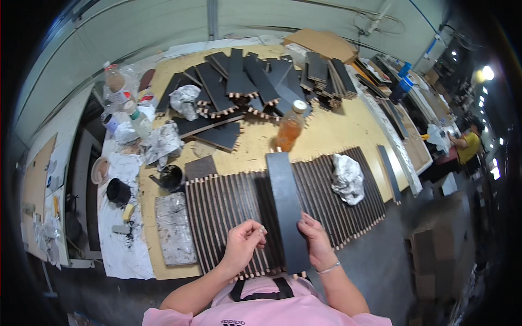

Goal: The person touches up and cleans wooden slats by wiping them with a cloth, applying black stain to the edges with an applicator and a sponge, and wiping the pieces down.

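We see the dark board (pixel 284 209) lying lengthwise away from the body, above the row of strips (pixel 223 217) on the desk (pixel 247 155). The fingers of the right hand (pixel 318 244) grasp its right edge; those of the left hand (pixel 244 244) are curled into a pinch beside it, and we cannot tell whether anything small sits between them. To handle it well, we would hold the board by its edges, sparing the broad face from smudges, and support it evenly so its end pegs (pixel 279 149) do not knock the strips. As for writing, the pink shirt (pixel 266 309) bears printed lettering; a bottle (pixel 115 81) at far left has a reddish label, too small to read.
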{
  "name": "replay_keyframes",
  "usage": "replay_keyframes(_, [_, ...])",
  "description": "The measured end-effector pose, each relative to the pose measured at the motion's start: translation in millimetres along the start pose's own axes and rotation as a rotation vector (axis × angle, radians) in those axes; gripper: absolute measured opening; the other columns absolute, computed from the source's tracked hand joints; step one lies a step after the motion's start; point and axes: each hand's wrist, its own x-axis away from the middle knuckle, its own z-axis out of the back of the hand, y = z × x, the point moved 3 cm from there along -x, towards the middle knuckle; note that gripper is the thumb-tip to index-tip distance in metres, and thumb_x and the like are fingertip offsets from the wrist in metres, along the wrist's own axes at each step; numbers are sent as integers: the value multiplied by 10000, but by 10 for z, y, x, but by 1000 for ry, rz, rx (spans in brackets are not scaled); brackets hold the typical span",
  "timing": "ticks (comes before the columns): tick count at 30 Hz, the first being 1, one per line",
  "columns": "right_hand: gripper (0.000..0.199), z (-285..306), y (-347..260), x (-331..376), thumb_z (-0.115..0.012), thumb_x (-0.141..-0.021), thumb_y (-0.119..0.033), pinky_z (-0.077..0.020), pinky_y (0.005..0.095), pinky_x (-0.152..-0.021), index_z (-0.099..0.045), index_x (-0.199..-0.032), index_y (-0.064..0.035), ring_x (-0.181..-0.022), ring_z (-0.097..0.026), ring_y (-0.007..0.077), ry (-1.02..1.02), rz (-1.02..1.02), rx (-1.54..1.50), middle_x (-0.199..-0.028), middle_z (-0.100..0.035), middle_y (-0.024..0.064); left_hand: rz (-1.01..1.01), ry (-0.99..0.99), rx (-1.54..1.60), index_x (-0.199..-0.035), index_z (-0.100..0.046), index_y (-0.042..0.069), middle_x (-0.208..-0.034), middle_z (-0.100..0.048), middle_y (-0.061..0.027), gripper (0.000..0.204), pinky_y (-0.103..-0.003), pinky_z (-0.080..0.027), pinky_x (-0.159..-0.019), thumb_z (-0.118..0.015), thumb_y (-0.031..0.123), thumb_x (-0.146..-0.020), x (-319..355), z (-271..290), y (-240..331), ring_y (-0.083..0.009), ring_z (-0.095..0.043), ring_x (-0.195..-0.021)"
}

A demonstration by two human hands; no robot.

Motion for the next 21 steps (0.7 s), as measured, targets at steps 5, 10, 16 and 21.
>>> replay_keyframes(5, [480,174,-116,72,-635,-1083,-46,-500,296,-1153,-587,-1547,67,-1294,-682,166,86,102,251,-1454,-720,94,-282,202,-445,-1058,-748,-23,-872,-715,-6,60,-255,-541,-716,-715,27,-1067,224,818,294,-69,-660,-793])
replay_keyframes(10, [436,378,-66,132,-640,-1075,-25,-509,292,-1128,-642,-1499,74,-1253,-696,152,114,141,324,-1414,-747,89,-386,698,-761,-1045,-763,-35,-824,-710,-22,50,-270,-515,-680,-743,-12,-1006,389,2103,650,-77,-618,-735])
replay_keyframes(16, [427,369,-33,232,-644,-1069,-19,-508,293,-1114,-658,-1482,91,-1220,-697,149,194,184,450,-1387,-754,85,-414,900,-754,-1049,-772,-51,-795,-734,-45,69,-283,-533,-678,-740,-17,-998,704,3089,595,-95,-651,-705])
replay_keyframes(21, [434,345,70,288,-647,-1050,-26,-506,295,-1111,-667,-1469,83,-1222,-694,150,195,195,442,-1383,-754,81,-412,934,-808,-1058,-783,-42,-782,-732,-53,85,-290,-533,-665,-743,-4,-994,731,3464,553,-108,-659,-698])
